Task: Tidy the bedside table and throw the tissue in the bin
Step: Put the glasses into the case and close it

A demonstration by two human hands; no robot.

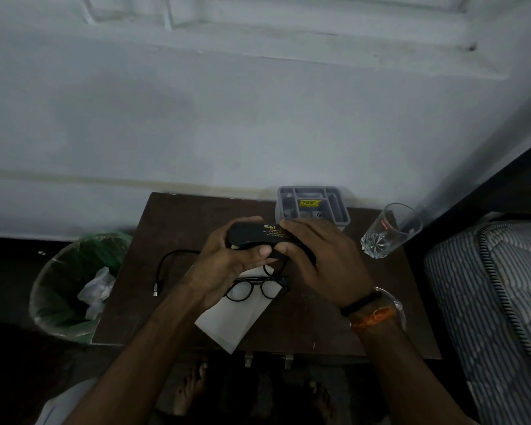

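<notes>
Both hands hold a black glasses case (252, 234) with yellow lettering above the dark bedside table (334, 326). My left hand (227, 265) grips its left end from below; my right hand (319, 259) covers its right end from above. Under the hands, black round glasses (252, 289) lie on a white tissue (236, 320) spread flat near the table's front. A bin (71, 289) lined with a green bag stands on the floor left of the table, with crumpled white paper inside.
A black cable (166, 265) lies at the table's left. A grey compartment organiser (311, 207) stands at the back edge against the wall. An empty glass (387, 231) stands at the back right. A striped mattress (497, 302) borders the right side.
</notes>
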